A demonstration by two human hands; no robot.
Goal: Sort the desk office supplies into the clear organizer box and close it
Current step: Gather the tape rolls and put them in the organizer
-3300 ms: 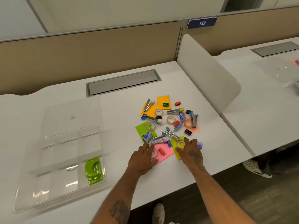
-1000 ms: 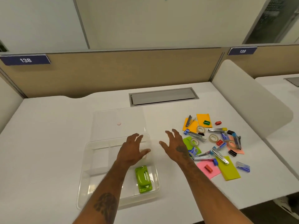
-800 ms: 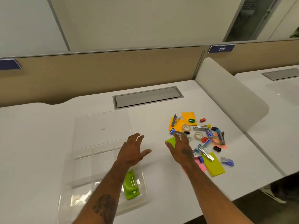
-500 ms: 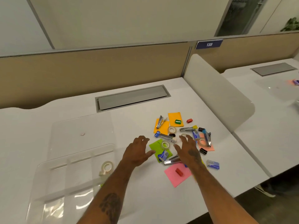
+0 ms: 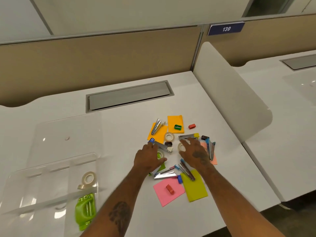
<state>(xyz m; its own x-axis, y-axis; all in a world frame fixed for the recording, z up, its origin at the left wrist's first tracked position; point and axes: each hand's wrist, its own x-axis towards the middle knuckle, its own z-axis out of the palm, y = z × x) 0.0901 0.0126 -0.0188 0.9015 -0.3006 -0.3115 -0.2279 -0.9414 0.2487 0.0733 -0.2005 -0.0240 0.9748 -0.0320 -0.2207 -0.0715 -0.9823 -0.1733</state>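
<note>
The white counter [image 5: 119,134] carries a clear organizer box [image 5: 42,194] at its near left edge, the clear lid [image 5: 68,134] lying flat just beyond it. A grey cable hatch [image 5: 128,95] is set into the far middle. To the right lies a loose scatter: orange sticky notes [image 5: 175,121], a pink note [image 5: 164,194], an olive note [image 5: 196,190], staple removers [image 5: 156,126], tape rolls [image 5: 169,136] and a red eraser [image 5: 191,126].

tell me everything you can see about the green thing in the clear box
The green hole punch is glossy lime plastic, blurred through the wall of the clear organizer box. It lies flat, long axis running roughly away from the camera, in the compartment at the box's near right corner. Ridges run along its top. A tape roll sits in the compartment beyond it, apart. Neither hand touches it.
</note>
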